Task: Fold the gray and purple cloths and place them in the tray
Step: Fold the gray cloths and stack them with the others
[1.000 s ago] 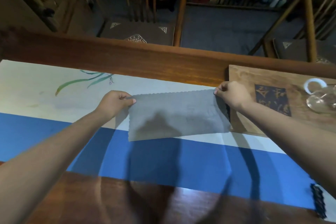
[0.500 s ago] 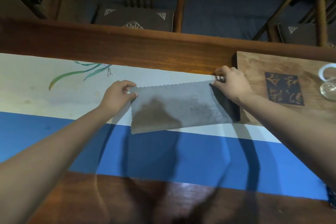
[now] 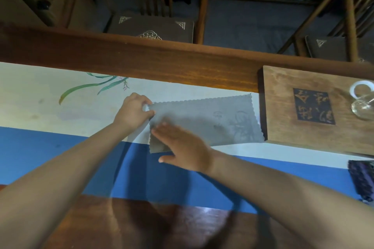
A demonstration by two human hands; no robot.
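Left hand pinches the upper left corner of the gray cloth at mid-frame, fingers curled round the scalloped edge. Right hand, blurred, lies flat with straight fingers on the cloth's lower left part, palm down, gripping nothing, its thumb stretched out over the blue band below. Folded into a long rectangle, the gray cloth lies on the pale part of the runner, its right end just beside the wooden tray at the right of the frame; faint printed figures show near that end. A dark square with carved characters marks the tray's top, and a glass pot with a white ring handle stands at its far right edge. The purple cloth lies crumpled at the right edge of the frame, below the tray, on the runner's blue band and partly cut off by the frame. Green leaves are painted on the runner at upper left. Under it, the wooden table shows above and below. A chair with a brown cushion stands beyond the table at top centre.
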